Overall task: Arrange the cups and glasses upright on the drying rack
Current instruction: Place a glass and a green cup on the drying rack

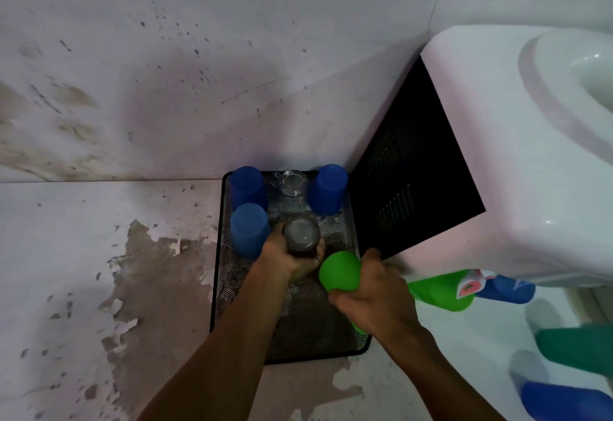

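Left hand grasps clear glass at middle of mesh rack; right hand clenched on green cup above rack's right side. We fear glass knocks blue cup just beside, or hands collide; wet glass may slip.

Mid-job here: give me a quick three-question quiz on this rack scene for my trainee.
1. True or false: the left hand grips the clear drinking glass over the black mesh drying rack.
2. How many blue plastic cups stand on the rack? A) two B) three C) five
3. Fill in: the right hand holds a bright ____ plastic cup.

Key: 1 true; 2 B, namely the back-left, front-left and back-right cups; 3 green.
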`<control>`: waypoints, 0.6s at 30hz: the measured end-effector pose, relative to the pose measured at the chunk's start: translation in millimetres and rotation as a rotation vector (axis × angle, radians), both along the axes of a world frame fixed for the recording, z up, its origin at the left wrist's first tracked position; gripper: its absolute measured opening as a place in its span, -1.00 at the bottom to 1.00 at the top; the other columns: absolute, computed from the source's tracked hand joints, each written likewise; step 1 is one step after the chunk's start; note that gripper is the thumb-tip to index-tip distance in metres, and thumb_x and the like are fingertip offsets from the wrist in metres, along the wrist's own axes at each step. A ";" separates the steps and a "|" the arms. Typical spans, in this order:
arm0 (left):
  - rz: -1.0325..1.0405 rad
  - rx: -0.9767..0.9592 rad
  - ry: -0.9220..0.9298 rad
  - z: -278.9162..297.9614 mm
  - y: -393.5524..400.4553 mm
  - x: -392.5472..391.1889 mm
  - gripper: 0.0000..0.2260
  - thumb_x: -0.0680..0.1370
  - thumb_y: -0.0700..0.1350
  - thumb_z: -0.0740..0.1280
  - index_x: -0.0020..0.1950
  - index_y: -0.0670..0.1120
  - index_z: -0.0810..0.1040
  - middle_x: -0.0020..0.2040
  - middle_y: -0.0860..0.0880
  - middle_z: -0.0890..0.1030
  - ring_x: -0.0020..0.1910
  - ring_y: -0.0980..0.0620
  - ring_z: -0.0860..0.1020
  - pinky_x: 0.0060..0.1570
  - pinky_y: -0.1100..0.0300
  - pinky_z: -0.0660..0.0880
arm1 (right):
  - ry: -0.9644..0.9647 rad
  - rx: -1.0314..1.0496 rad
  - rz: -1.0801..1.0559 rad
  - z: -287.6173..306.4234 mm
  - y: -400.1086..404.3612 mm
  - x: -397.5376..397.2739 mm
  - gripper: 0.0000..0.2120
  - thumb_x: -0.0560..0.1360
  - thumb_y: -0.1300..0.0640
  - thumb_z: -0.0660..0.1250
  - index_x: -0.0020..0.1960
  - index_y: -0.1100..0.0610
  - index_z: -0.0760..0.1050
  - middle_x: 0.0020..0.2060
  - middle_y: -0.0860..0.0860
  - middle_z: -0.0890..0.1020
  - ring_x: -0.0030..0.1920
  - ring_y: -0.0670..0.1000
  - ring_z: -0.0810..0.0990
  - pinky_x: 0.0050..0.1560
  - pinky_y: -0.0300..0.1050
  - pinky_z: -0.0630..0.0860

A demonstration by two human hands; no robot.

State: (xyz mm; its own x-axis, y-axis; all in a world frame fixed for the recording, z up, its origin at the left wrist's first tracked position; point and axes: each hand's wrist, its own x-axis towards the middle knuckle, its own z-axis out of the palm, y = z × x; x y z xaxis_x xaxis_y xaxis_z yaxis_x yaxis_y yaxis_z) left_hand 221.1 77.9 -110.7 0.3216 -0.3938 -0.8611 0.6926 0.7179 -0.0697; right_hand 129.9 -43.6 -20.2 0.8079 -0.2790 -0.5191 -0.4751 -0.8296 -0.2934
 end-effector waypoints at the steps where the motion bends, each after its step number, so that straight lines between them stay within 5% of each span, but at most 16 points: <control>1: 0.018 -0.012 0.008 0.1 0.7 1.8 -0.55 0.55 0.18 0.17 0.01 -0.23 0.47 -0.11 -0.20 0.49 -0.21 -0.12 0.46 -0.27 0.11 0.41 | 0.003 -0.034 0.037 1.7 1.5 2.6 -0.41 0.24 -0.15 0.45 0.14 0.09 0.35 0.06 0.11 0.55 0.07 0.20 0.56 -0.01 -0.02 0.50; 6: 0.047 0.031 0.025 3.9 3.8 11.5 -0.59 0.57 0.13 0.17 -0.01 -0.24 0.50 -0.07 -0.21 0.51 -0.17 -0.16 0.46 -0.25 0.07 0.44 | -0.037 -0.178 0.175 7.4 14.3 22.7 -0.48 0.31 -0.06 0.45 0.21 0.04 0.42 0.20 0.09 0.36 0.13 0.22 0.54 -0.01 -0.02 0.48; 13: 0.011 -0.002 0.030 3.4 8.6 11.4 -0.76 0.51 0.09 0.23 -0.01 -0.04 0.55 -0.14 -0.04 0.57 -0.23 -0.03 0.52 -0.12 0.13 0.52 | -0.036 -0.281 0.245 12.3 16.6 46.1 -0.45 0.32 0.06 0.49 0.25 0.07 0.38 0.21 0.10 0.39 0.17 0.17 0.52 -0.01 -0.03 0.47; 16: -0.008 -0.007 0.034 7.8 9.4 9.2 -0.62 0.51 0.18 0.21 0.14 -0.04 0.58 -0.03 -0.05 0.62 -0.15 -0.07 0.56 -0.24 0.04 0.59 | -0.029 -0.299 0.283 11.4 16.5 53.5 -0.52 0.34 0.08 0.48 0.21 0.08 0.42 0.22 0.12 0.36 0.16 0.19 0.51 -0.02 -0.01 0.45; 18: -0.031 0.040 0.029 9.7 9.8 6.6 -0.45 0.49 0.28 0.20 0.24 -0.12 0.55 0.11 -0.15 0.61 0.01 -0.14 0.56 -0.13 -0.03 0.57 | -0.025 -0.321 0.313 9.6 16.9 58.5 -0.56 0.37 0.09 0.45 0.21 0.09 0.43 0.23 0.13 0.36 0.17 0.19 0.49 -0.01 0.00 0.44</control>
State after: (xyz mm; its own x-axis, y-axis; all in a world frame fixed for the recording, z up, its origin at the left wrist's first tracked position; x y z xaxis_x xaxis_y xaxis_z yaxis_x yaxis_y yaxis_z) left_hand 227.6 87.7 -100.9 0.2843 -0.3685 -0.8851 0.7130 0.6984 -0.0618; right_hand 188.4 -26.6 -10.6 0.8901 -0.1629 -0.4257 -0.1829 -0.9831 -0.0062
